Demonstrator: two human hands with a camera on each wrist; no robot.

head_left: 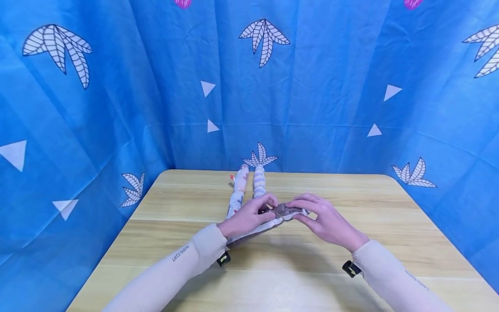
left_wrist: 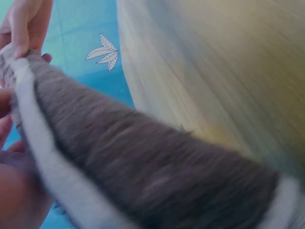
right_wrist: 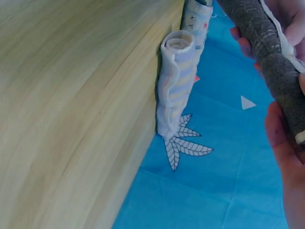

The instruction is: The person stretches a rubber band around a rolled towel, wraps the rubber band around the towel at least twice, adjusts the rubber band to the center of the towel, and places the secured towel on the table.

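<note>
A grey-brown towel (head_left: 286, 211) with white edging is held just above the table between both hands. It looks like a roll in the right wrist view, where its fuzzy surface (right_wrist: 271, 57) slants between the hands. In the left wrist view the towel (left_wrist: 143, 152) fills the front, slightly blurred, with a white band along it. My left hand (head_left: 251, 215) pinches it near its middle with curled fingers. At its right end, my right hand (head_left: 325, 219) grips it between thumb and fingers. Parts of the towel are hidden behind the left hand.
Beyond the left hand, a striped rolled cloth (head_left: 259, 182) and a printed rolled cloth (head_left: 238, 193) lie on the wooden table (head_left: 351, 195), reaching its far edge. A blue curtain (head_left: 323, 86) with leaf prints encloses the back and sides.
</note>
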